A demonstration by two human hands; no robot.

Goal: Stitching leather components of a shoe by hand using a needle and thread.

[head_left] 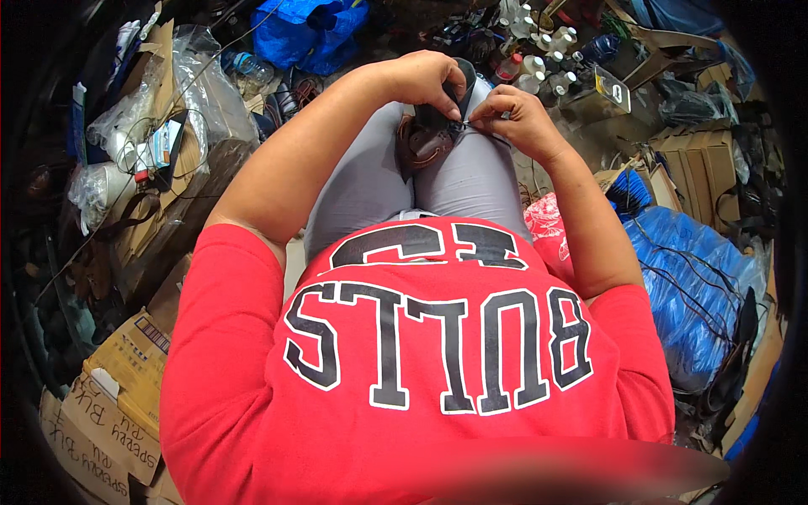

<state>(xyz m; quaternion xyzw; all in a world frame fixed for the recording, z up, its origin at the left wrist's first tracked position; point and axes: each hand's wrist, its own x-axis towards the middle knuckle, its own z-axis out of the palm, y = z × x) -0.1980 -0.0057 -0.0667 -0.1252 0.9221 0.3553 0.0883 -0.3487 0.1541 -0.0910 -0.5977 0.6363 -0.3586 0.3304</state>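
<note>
A dark brown leather shoe (427,145) with a black sole (437,116) rests between my knees, on my grey trousers (471,181). My left hand (431,80) is curled round the sole part, thumb pressed on its near face. Close to the shoe's right edge is my right hand (509,118). Its thumb and forefinger pinch together at a small thin item beside the sole, too small to name. Light stitching shows along the brown upper. Part of the shoe is hidden by my left hand and the dark shadow.
Several white-capped bottles (534,66) stand ahead to the right, near a clear plastic container (608,91). A blue bag (307,32) lies ahead to the left. Cardboard and clear plastic wrap (206,93) crowd the left side. Blue plastic sacking (686,286) and cardboard (694,168) lie at right.
</note>
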